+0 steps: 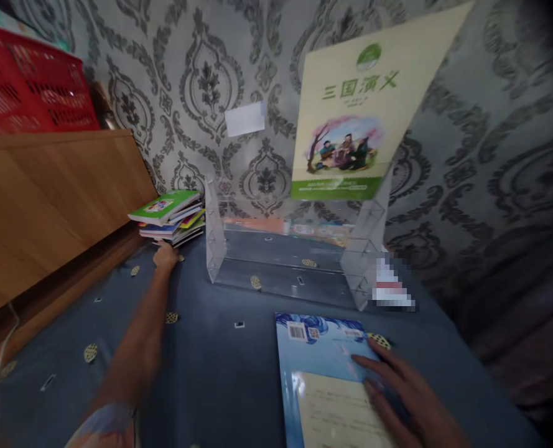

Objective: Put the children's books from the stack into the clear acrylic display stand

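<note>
My left hand (165, 256) reaches to the bottom of a stack of books (168, 214) at the back left. Its fingers are bent at the edge of the lowest book, partly hidden. A green-covered book (167, 205) tops that uneven stack. My right hand (407, 389) rests with spread fingers on the right side of a blue book (320, 351), which lies flat with barcodes and a cream text panel facing up. Behind it stands a clear acrylic rack (283, 274) with tiers. A cream and green book (346, 118) stands upright on its upper right part.
A dark blue patterned cloth (211, 373) covers the surface. On the left, a wooden board (61, 205) rises with a red basket (33, 81) above it. Patterned wallpaper (206, 81) backs the scene. A white cable (0, 361) runs down the left edge.
</note>
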A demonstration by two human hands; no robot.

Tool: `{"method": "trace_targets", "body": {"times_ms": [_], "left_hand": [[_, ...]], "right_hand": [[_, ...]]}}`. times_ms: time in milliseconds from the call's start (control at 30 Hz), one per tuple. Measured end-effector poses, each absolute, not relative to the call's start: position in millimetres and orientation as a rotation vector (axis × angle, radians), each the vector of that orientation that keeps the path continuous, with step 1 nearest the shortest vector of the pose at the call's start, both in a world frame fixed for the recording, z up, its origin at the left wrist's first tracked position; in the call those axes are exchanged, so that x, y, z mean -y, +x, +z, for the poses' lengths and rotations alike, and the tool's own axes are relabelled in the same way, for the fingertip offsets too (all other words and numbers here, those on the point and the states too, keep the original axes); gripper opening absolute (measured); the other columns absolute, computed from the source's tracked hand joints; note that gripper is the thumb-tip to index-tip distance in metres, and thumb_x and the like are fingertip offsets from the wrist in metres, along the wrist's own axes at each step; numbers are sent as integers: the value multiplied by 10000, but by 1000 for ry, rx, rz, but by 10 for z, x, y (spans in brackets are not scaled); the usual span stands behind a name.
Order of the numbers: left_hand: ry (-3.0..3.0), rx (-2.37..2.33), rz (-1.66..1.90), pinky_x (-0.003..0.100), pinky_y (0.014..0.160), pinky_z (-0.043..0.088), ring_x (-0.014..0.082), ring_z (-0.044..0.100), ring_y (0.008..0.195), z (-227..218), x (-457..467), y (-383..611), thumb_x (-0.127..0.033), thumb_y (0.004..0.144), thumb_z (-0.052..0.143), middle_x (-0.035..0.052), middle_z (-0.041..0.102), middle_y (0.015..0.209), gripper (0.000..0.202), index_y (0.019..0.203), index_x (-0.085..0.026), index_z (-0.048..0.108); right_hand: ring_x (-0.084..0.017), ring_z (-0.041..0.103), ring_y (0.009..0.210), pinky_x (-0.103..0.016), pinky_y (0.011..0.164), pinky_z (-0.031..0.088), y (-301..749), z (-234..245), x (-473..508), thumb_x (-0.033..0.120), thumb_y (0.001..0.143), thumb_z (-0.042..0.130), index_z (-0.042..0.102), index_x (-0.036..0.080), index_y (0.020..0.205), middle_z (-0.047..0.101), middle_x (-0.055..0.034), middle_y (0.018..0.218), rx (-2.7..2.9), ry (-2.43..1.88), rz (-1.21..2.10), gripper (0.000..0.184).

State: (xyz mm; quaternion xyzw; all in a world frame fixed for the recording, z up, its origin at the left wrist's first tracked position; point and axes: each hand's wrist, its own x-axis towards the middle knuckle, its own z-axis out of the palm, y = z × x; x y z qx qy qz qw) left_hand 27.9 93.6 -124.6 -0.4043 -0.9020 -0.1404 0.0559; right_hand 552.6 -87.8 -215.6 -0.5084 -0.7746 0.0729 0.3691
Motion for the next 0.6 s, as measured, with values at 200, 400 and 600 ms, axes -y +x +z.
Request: {"method": "trace_targets", "body": {"times_ms": [200, 400, 600], "left_hand": [[-1547, 2509, -370, 392, 988, 457, 301, 574, 1234, -1421, -371, 747, -218, 934, 447, 217, 601, 1308, 364, 1267, -84, 507], [-1886, 2306, -290, 414, 1012, 437, 268, 589, 1176, -1546, 184, 1143, -206, 977, 371, 148, 635, 1249, 330, 1237, -161, 568], [-1994, 2094, -356, 403, 988, 481, 261, 610, 1141, -1627, 468, 1110, -268, 999, 354, 116, 653, 1228, 347, 1241, -184, 589]], "right_hand": [[-335, 612, 1220, -549, 976, 559, 5463, -2024, 858, 546, 940, 452, 716, 279, 1129, 609, -120, 1366, 1980, -1308, 257, 420], [-333, 577, 1262, -568, 1018, 515, 5376, -1901, 907, 514, 941, 435, 716, 254, 1105, 595, -128, 1374, 1939, -1346, 364, 417], [-321, 575, 1275, -455, 893, 610, 5504, -1953, 1136, 531, 932, 478, 707, 300, 1166, 548, -83, 1451, 1908, -1437, 529, 400]]}}
